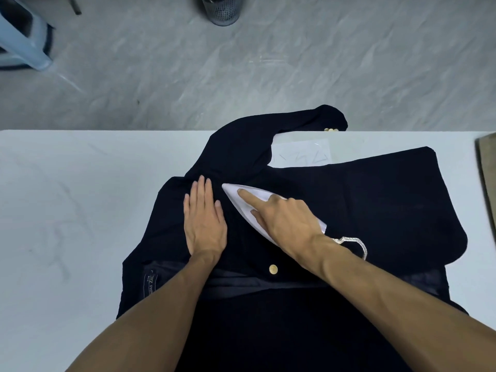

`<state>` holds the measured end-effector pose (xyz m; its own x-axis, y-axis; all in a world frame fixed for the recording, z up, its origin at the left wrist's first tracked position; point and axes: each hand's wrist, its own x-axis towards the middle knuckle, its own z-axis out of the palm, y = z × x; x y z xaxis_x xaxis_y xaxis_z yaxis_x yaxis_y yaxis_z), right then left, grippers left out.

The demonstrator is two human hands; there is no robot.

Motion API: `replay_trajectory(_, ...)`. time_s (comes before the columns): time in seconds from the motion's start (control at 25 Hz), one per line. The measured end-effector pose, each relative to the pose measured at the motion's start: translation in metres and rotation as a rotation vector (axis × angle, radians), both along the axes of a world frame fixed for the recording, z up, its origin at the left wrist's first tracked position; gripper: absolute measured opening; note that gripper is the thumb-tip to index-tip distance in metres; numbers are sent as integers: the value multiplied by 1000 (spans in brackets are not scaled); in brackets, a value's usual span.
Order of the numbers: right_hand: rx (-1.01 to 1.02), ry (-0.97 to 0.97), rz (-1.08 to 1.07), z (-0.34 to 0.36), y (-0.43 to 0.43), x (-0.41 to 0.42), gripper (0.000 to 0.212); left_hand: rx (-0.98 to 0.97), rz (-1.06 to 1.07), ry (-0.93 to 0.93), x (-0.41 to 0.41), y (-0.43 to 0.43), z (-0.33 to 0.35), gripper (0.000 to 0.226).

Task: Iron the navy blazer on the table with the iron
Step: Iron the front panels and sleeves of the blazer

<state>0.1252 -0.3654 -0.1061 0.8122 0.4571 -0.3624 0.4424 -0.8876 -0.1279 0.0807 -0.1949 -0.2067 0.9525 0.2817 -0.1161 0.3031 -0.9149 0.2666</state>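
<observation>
Lying flat on the white table (67,210) is one navy blazer (375,210), and one white iron (241,200) sits on top of it, near the middle, with its pointy tip aimed up and to the left. Two hands are at work. The right hand (284,221) is on top of the iron, gripping it with its fingers curled round it and one finger stretched out straight along the top toward the tip. The left hand (205,224) lies just to the left of the iron, flat on the cloth, fingers straight and close together, pressing down. One white cord (354,242) loops out behind the iron, to its right. One big gold button (273,269) shows on the blazer just below the iron. One sleeve (308,122) bends away above the iron and hangs past the table's far edge, with small gold buttons (330,129) at its end. Far above the iron, on the grey floor, stand one mesh bin (221,9) and one pale blue stool (24,41)
</observation>
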Motion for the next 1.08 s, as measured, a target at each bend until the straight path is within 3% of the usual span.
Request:
replay_trajectory(0.16,-63,27,-226,4,-31,1,70,62,-25,39,2,1,-1,58)
replay_trajectory(0.32,66,121,-484,14,-36,3,59,83,-30,21,2,1,-1,58)
replay_trajectory(0.44,157,109,-527,11,-9,-2,61,115,-70,-25,1,0,-3,54)
replay_trajectory(0.76,46,87,-540,7,8,0,75,201,-203,41,2,1,-3,50)
replay_trajectory(0.88,64,98,-555,12,9,-1,74,103,-173,-58,9,-16,7,47)
replay_trajectory(0.96,171,125,-598,12,5,0,68,-86,-191,-164,20,-33,9,47)
replay_trajectory(1.08,297,111,-593,7,-2,-6,65,-160,-244,-114,28,-46,3,70)
